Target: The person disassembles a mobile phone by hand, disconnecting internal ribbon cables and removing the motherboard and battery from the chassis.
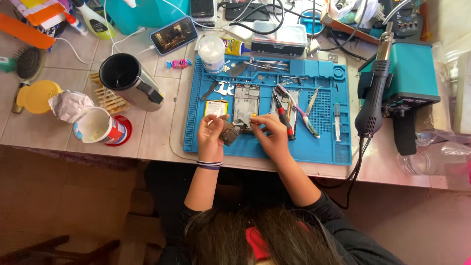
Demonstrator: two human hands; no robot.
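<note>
Head view shows the left hand [210, 133] with its grip clamped on a small dark grey lump [229, 132], perhaps putty or a cloth, just over the near edge of the blue repair mat [338, 147]. It looks soft and light, so a gentle pinch at its sides is enough. The right hand [271, 131] pinches something too small to tell, beside the opened phone frame [246, 104], which seems thin and fragile. Farther left on the tabletop [157, 137], an open white cup [95, 125] looks nearly empty; the black mug [126, 78] lies tilted, contents unclear.
</note>
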